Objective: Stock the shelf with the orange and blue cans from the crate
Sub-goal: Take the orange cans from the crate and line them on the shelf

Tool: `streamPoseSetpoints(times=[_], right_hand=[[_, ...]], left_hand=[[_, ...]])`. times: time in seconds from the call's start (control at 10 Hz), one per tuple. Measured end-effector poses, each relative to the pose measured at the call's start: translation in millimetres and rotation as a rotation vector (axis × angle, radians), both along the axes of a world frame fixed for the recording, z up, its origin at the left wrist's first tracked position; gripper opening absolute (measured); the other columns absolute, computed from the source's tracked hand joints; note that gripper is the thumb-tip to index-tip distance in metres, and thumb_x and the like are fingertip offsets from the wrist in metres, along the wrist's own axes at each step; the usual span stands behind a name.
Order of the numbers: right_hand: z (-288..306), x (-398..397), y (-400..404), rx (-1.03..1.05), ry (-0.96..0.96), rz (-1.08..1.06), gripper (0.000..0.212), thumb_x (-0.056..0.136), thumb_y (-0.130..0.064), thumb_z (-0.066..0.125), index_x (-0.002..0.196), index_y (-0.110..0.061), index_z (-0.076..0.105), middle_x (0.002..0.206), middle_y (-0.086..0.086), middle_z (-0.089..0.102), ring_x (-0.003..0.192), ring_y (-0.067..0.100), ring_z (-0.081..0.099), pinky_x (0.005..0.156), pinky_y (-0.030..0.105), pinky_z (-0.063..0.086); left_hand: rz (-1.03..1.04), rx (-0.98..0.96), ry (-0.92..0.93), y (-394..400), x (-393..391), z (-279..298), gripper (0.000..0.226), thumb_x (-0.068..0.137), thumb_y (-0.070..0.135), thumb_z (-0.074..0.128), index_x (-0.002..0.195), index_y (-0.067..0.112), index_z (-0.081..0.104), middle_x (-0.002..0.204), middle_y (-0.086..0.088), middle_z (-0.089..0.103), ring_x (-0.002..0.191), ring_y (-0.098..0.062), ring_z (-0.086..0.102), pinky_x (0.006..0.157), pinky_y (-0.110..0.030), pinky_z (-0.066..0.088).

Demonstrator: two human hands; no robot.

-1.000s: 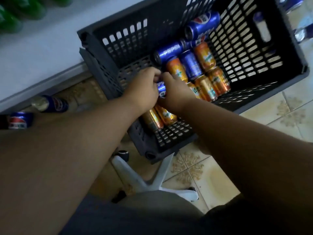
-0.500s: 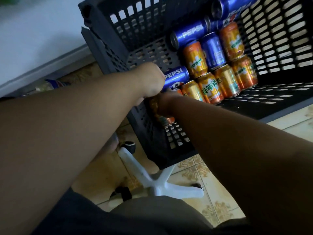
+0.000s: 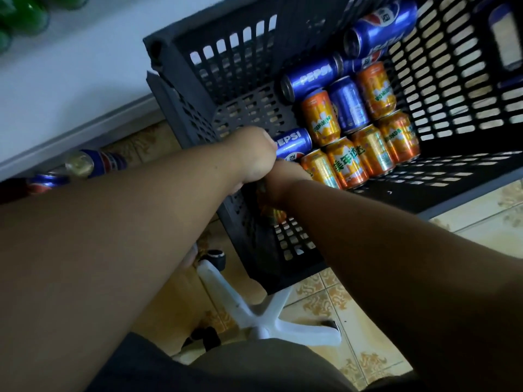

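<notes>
A black slatted crate (image 3: 240, 52) holds several blue cans and orange cans lying on their sides. My left hand (image 3: 254, 154) grips the end of a blue Pepsi can (image 3: 295, 141) at the near left of the pile. Just below it, my right hand (image 3: 284, 179) reaches down into the crate's near corner and curls over an orange can (image 3: 276, 215); its fingers are mostly hidden under my left wrist. More orange cans (image 3: 348, 162) and blue cans (image 3: 348, 104) lie packed to the right.
A white shelf (image 3: 70, 80) runs along the upper left with green bottles (image 3: 22, 18) on it. Blue cans (image 3: 96, 162) sit under its edge. The crate rests on a white chair base (image 3: 263, 315) over a tiled floor (image 3: 481, 216).
Both hands were together on the blue can. Now my right hand has dropped lower onto an orange can in the near corner, while my left hand keeps the blue can.
</notes>
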State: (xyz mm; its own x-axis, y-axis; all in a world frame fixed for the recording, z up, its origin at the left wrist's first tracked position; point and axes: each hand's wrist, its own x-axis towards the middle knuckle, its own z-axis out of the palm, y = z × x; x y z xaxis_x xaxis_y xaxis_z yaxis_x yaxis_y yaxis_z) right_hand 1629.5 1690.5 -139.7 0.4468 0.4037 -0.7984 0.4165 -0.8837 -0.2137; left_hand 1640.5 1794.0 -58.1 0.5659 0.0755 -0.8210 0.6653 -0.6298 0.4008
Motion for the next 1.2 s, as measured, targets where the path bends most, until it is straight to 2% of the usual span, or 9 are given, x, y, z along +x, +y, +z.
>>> streamPoseSetpoints(times=[0.1, 0.3, 0.4, 0.5, 0.7, 0.8, 1.0, 1.1, 1.2], right_hand=[[1.7, 7.3, -6.1, 0.014, -0.031, -0.075, 0.065, 0.081, -0.037, 0.076, 0.137, -0.018, 0.051, 0.127, 0.014, 0.059, 0.116, 0.033, 0.057, 0.089, 0.038, 0.049], [74.4, 33.2, -17.5, 0.178, -0.113, -0.205, 0.05, 0.079, -0.048, 0.07, 0.12, -0.021, 0.062, 0.108, 0.008, 0.064, 0.106, 0.026, 0.059, 0.078, 0.029, 0.047], [126.4, 47.3, -25.1, 0.264, -0.111, -0.368, 0.033, 0.075, -0.047, 0.075, 0.094, -0.022, 0.067, 0.082, -0.005, 0.061, 0.078, 0.016, 0.062, 0.059, 0.026, 0.05], [169.4, 53.4, -35.6, 0.353, -0.012, -0.511, 0.034, 0.076, -0.044, 0.077, 0.097, -0.019, 0.07, 0.087, 0.004, 0.067, 0.071, 0.021, 0.07, 0.06, 0.034, 0.062], [233.3, 44.4, -62.0, 0.543, 0.189, -0.551, 0.015, 0.083, -0.023, 0.074, 0.095, -0.014, 0.072, 0.093, 0.008, 0.069, 0.077, 0.021, 0.069, 0.052, 0.024, 0.054], [257.7, 35.6, -68.0, 0.68, 0.32, -0.634, 0.026, 0.083, -0.019, 0.069, 0.104, -0.005, 0.068, 0.093, 0.013, 0.066, 0.078, 0.023, 0.066, 0.055, 0.029, 0.054], [289.4, -1.0, -37.3, 0.955, 0.299, -0.808, 0.032, 0.075, -0.034, 0.07, 0.094, -0.009, 0.07, 0.087, 0.012, 0.069, 0.084, 0.028, 0.066, 0.081, 0.046, 0.056], [300.2, -23.8, -6.4, 1.185, 0.495, -0.961, 0.042, 0.079, -0.045, 0.072, 0.103, -0.011, 0.07, 0.101, 0.017, 0.07, 0.096, 0.034, 0.068, 0.095, 0.052, 0.054], [316.5, -37.6, 16.5, 1.221, 0.729, -0.964, 0.063, 0.079, -0.047, 0.062, 0.127, -0.006, 0.059, 0.105, 0.019, 0.058, 0.078, 0.031, 0.058, 0.062, 0.033, 0.052]], left_hand=[[0.074, -0.068, -0.029, 0.0, -4.6, 5.5, 0.029, 0.099, 0.006, 0.047, 0.119, 0.007, 0.068, 0.12, -0.014, 0.068, 0.114, -0.03, 0.062, 0.098, -0.036, 0.051], [0.21, -0.138, -0.122, 6.6, -13.4, 30.9, 0.021, 0.099, 0.011, 0.053, 0.086, 0.026, 0.062, 0.087, 0.004, 0.062, 0.077, -0.009, 0.056, 0.059, -0.022, 0.042], [0.251, -0.163, -0.196, 8.1, -21.4, 48.1, 0.016, 0.1, 0.022, 0.055, 0.087, 0.022, 0.064, 0.092, -0.002, 0.066, 0.082, -0.019, 0.061, 0.069, -0.028, 0.049], [0.373, -0.22, -0.301, 6.3, -32.5, 66.9, 0.016, 0.099, 0.028, 0.056, 0.09, 0.021, 0.067, 0.094, -0.004, 0.07, 0.089, -0.024, 0.066, 0.08, -0.037, 0.054], [0.407, -0.389, -0.409, 5.9, -59.1, 112.5, 0.026, 0.099, 0.039, 0.056, 0.087, 0.019, 0.069, 0.066, 0.01, 0.069, 0.061, -0.004, 0.065, 0.066, -0.028, 0.05], [0.475, -0.514, -0.365, 3.1, -73.4, 139.7, 0.036, 0.097, 0.052, 0.055, 0.098, 0.019, 0.069, 0.082, -0.002, 0.078, 0.074, -0.021, 0.075, 0.075, -0.036, 0.06], [0.691, -0.694, -0.362, 3.2, -106.2, 187.2, 0.048, 0.09, 0.064, 0.053, 0.102, 0.02, 0.069, 0.087, -0.007, 0.078, 0.074, -0.022, 0.076, 0.061, -0.03, 0.059], [0.914, -0.922, -0.331, 16.3, -120.8, 205.9, 0.059, 0.077, 0.064, 0.061, 0.114, 0.018, 0.069, 0.102, -0.012, 0.077, 0.086, -0.027, 0.075, 0.076, -0.041, 0.06], [1.015, -1.146, -0.355, 35.4, -134.7, 223.1, 0.07, 0.077, 0.063, 0.059, 0.127, 0.015, 0.064, 0.109, -0.016, 0.073, 0.088, -0.034, 0.073, 0.076, -0.043, 0.059]])
